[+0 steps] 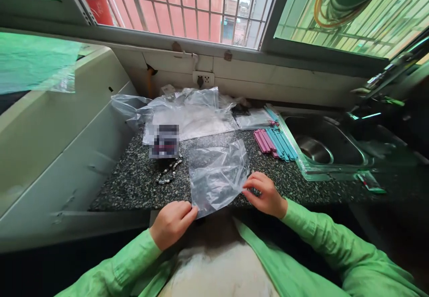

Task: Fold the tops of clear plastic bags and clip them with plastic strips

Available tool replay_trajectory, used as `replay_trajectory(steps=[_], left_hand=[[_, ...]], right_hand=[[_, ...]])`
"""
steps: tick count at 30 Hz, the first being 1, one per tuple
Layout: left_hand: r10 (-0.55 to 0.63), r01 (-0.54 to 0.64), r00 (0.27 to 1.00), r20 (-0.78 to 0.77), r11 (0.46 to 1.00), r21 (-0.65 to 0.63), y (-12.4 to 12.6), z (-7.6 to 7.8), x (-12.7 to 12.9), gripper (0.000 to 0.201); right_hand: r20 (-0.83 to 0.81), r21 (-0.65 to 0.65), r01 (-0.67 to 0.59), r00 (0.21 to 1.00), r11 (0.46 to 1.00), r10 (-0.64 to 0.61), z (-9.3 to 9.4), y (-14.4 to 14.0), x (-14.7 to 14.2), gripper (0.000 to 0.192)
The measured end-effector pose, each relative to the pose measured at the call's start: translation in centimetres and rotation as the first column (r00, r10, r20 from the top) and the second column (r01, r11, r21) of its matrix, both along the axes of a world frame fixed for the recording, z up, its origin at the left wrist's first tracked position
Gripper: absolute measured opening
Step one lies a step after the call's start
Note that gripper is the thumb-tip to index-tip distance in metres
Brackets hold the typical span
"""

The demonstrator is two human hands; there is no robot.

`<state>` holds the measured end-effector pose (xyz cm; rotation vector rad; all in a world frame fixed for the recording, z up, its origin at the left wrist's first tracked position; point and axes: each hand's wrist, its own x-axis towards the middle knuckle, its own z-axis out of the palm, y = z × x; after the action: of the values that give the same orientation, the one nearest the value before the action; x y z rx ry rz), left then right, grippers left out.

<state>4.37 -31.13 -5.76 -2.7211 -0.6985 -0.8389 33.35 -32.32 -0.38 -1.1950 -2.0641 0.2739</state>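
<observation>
A clear plastic bag lies flat on the speckled granite counter, right at its near edge. My left hand pinches the bag's lower left corner. My right hand pinches its right edge. Both arms wear green sleeves. A beaded bracelet lies on the counter just left of the bag, apart from both hands.
Behind the bag lies a heap of clear plastic bags with a small dark item on it. Pink and blue sticks lie beside a steel sink at the right. A white appliance flanks the left; a barred window stands behind.
</observation>
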Motion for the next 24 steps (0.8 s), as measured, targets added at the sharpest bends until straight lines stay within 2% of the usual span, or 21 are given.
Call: replay_trajectory(steps=[2, 3, 5, 8, 9, 12, 15, 18, 24], left_hand=[[-0.020, 0.020, 1.000, 0.011, 1.000, 0.015, -0.3, -0.1, -0.2, 0.014], [-0.027, 0.026, 1.000, 0.014, 0.999, 0.023, -0.4, -0.1, -0.3, 0.014], [-0.038, 0.038, 0.999, 0.015, 0.999, 0.035, -0.6, 0.1, -0.2, 0.014], [-0.055, 0.056, 0.998, -0.004, 0.997, 0.057, -0.8, 0.5, 0.1, 0.015], [-0.060, 0.060, 0.998, -0.009, 0.996, 0.069, -0.9, 0.7, 0.2, 0.015], [-0.065, 0.068, 0.997, -0.031, 0.992, 0.105, -1.3, 1.0, 0.4, 0.013], [-0.066, 0.073, 0.996, -0.058, 0.989, 0.129, -1.6, 1.1, 0.4, 0.013], [-0.070, 0.081, 0.995, -0.076, 0.987, 0.142, -1.9, 1.0, 0.2, 0.011], [-0.076, 0.096, 0.989, -0.127, 0.982, 0.160, -2.4, 0.3, 0.0, 0.010]], right_hand=[[-0.088, -0.108, 0.020, 0.996, 0.994, -0.029, 0.8, 0.7, 0.5, 0.009], [-0.136, -0.167, 0.061, 0.987, 0.984, -0.084, 1.3, 1.4, 0.8, 0.014], [-0.186, -0.292, 0.160, 0.957, 0.943, -0.221, 2.2, 3.4, 1.5, 0.024], [-0.153, -0.472, 0.175, 0.949, 0.864, -0.276, 3.2, 7.3, 2.2, 0.040], [-0.145, -0.526, 0.177, 0.945, 0.832, -0.293, 3.4, 8.5, 2.2, 0.044], [-0.099, -0.708, 0.183, 0.931, 0.682, -0.352, 3.8, 11.4, 1.6, 0.044], [-0.036, -0.774, 0.212, 0.926, 0.597, -0.375, 4.1, 12.7, 0.4, 0.033], [-0.013, -0.768, 0.236, 0.924, 0.595, -0.383, 4.1, 12.9, -0.3, 0.024], [-0.088, -0.714, 0.236, 0.904, 0.659, -0.419, 3.1, 13.4, 0.5, 0.017]])
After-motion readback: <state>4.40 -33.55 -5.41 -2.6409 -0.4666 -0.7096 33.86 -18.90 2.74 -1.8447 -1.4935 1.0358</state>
